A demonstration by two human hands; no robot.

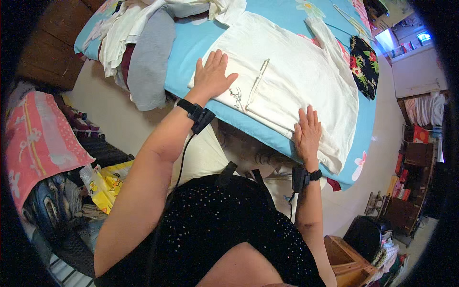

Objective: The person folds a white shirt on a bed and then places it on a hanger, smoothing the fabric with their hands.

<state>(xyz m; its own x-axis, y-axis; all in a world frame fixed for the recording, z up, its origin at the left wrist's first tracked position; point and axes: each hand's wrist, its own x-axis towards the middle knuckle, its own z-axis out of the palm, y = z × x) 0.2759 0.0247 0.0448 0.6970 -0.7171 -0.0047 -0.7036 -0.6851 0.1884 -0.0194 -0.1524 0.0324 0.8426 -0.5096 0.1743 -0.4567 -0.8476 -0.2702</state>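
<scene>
A white long-sleeved garment (287, 53) lies spread on a bed with a blue floral sheet (186, 53). Its near part is turned over, showing a dark branch-like print and a edge with dark trim (259, 80). My left hand (213, 73) rests flat on the left of this folded part, fingers apart and pointing away from me. Palm down, my right hand (307, 134) touches the near right edge of the cloth. Neither hand grips anything. One sleeve (321, 34) stretches toward the far right. Black bands with small devices and cables are strapped on both wrists.
Grey and white clothes (150, 64) hang over the bed's left side. A black floral cloth (364, 66) lies at the right edge, near clothes hangers (349, 19). On the left are a pink cloth (46, 132) and a yellow plastic bag (107, 183). A wooden stool (349, 260) stands lower right.
</scene>
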